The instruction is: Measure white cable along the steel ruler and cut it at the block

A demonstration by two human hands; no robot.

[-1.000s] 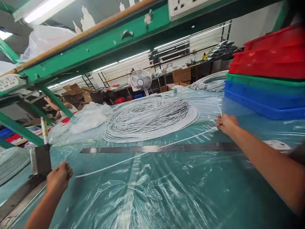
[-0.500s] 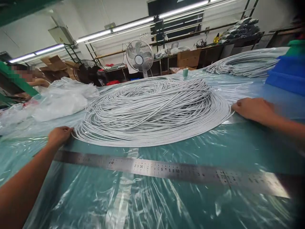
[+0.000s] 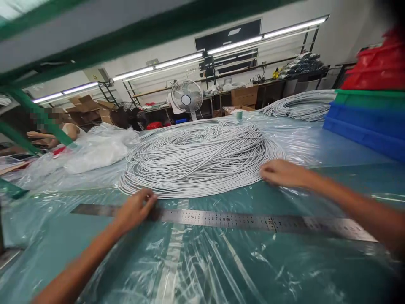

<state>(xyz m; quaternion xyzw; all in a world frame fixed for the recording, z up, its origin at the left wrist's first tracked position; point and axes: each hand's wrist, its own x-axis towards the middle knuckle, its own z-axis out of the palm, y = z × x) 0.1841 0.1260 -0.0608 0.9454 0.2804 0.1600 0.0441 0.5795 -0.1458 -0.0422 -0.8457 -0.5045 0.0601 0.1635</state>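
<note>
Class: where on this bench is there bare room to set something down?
Free: the plastic-covered table nearer than the steel ruler, and between the right hand and blue bins. Crowded: the white cable coil, left hand at its edge.

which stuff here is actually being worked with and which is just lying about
In hand:
- big flat coil of white cord, both hands at its near edge
- left hand, over the ruler
- right hand
- long steel ruler

Lying about:
- stacked red, green and blue plastic crates
- second white cord coil
- crumpled clear plastic bags
- white pedestal fan
</note>
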